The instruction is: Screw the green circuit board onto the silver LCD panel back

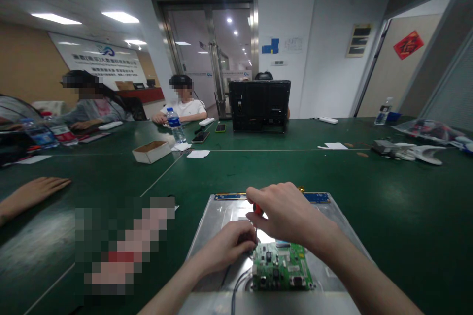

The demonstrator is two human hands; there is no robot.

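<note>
My right hand (286,209) is closed around the red handle of a screwdriver (257,210), held upright with its thin shaft pointing down. My left hand (234,242) has its fingers pinched together beside the shaft's lower end, at the upper left corner of a green circuit board (281,267). What those fingers hold, if anything, is hidden. Under the board lies a flat silver metal panel (210,219), with a narrow blue circuit strip (320,198) along its far edge. Dark cables (236,288) run off the board's left side.
Across the green table (391,192) stands a black monitor-like unit (260,106). An open cardboard box (151,151) and a water bottle (176,125) are ahead to the left. Another person's hand (40,192) rests at far left. White and grey parts (406,150) lie at right.
</note>
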